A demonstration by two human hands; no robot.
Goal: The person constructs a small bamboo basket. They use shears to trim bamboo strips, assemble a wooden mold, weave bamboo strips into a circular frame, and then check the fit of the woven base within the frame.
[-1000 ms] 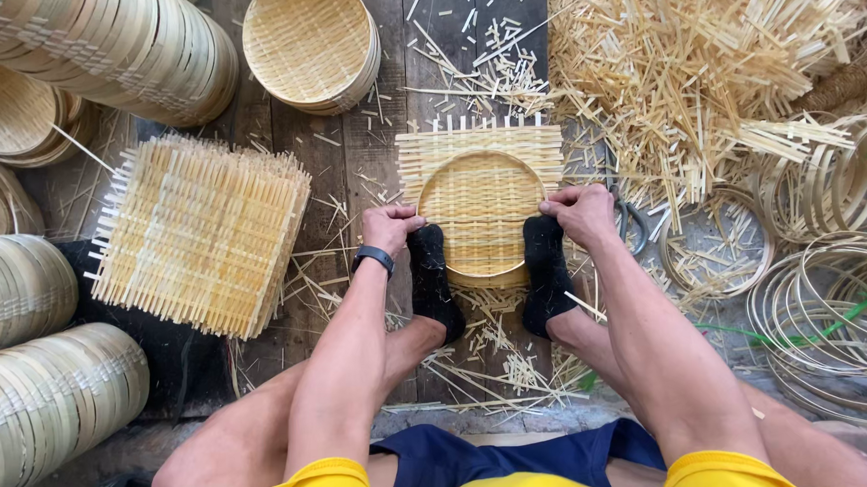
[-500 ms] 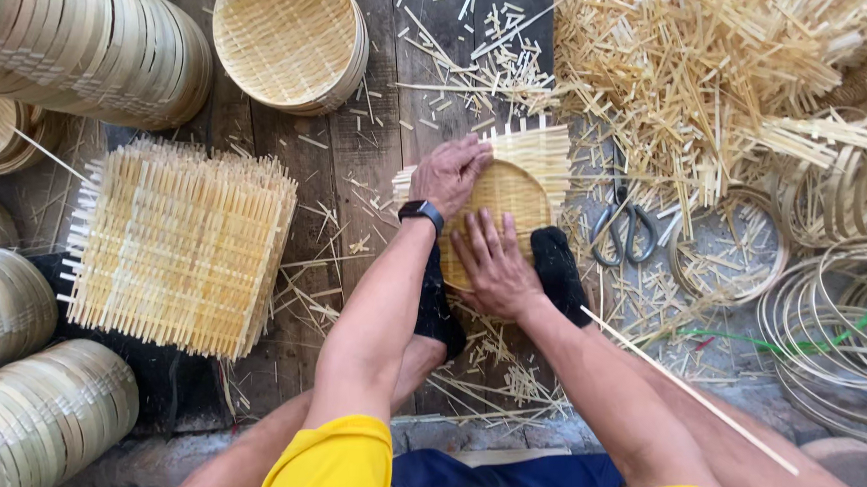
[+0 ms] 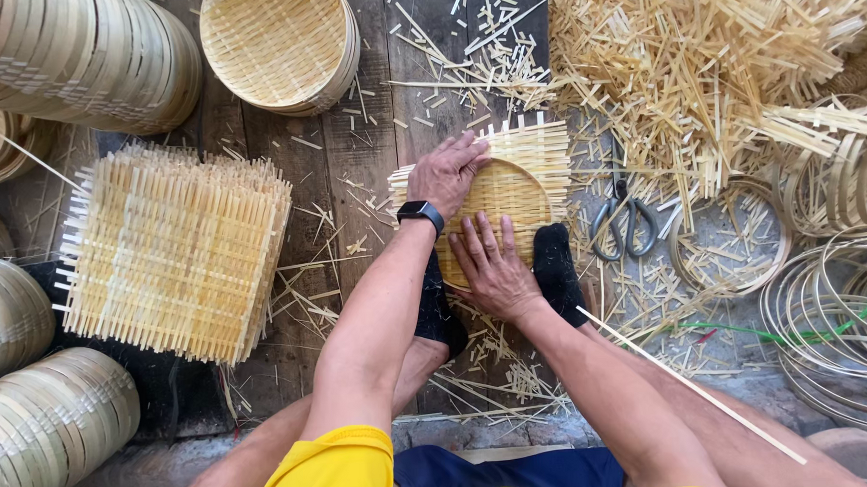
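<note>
A square woven bamboo mat (image 3: 531,158) with a round hoop pressed into it lies on the wooden floor between my black-socked feet (image 3: 556,268). My left hand (image 3: 447,171), with a black watch on the wrist, grips the mat's upper left rim. Flat on the woven centre, just below, rests my right hand (image 3: 492,265), fingers spread and pressing down. Both feet pin the mat's near edge.
A stack of square woven mats (image 3: 169,248) lies to the left. Finished round baskets (image 3: 283,47) sit at the top and piled along the left. Scissors (image 3: 623,222) lie right of the mat. Bamboo hoops (image 3: 830,306) and loose strips (image 3: 715,61) fill the right.
Both hands moved from the mat's near corners onto it: the left reached to the upper left rim, the right went flat on the centre. The view shifted left slightly.
</note>
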